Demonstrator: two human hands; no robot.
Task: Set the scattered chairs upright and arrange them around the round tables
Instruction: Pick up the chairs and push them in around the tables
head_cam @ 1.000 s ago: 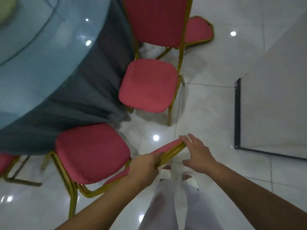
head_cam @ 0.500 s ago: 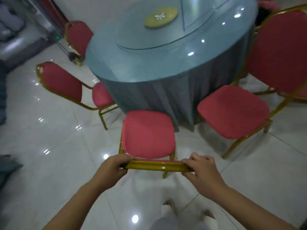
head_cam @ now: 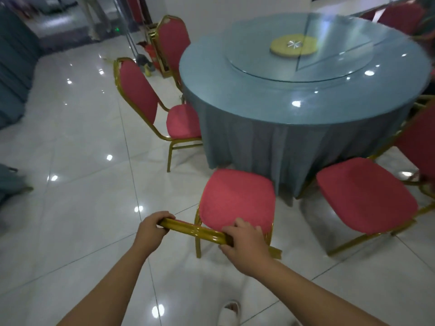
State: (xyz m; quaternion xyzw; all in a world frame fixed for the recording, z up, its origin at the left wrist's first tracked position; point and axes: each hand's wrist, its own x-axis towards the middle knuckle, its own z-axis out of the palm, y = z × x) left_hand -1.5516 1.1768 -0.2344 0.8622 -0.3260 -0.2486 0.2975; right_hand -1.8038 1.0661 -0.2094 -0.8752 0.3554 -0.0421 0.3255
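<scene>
Red-cushioned chair (head_cam: 237,198) with a gold frame stands upright on the white tiled floor (head_cam: 77,208), its seat facing the round table (head_cam: 303,90) and close to the blue-grey tablecloth. Both hands clamp the gold top rail of its backrest: the left hand (head_cam: 153,229) curls around the rail's left end, and the right hand (head_cam: 244,245) wraps the right end, fingers over the top. Similar chairs stand on either side.

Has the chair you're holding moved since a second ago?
Cannot tell: the camera swung. The chair sits close by the table, seat at the cloth hem, then and now.
</scene>
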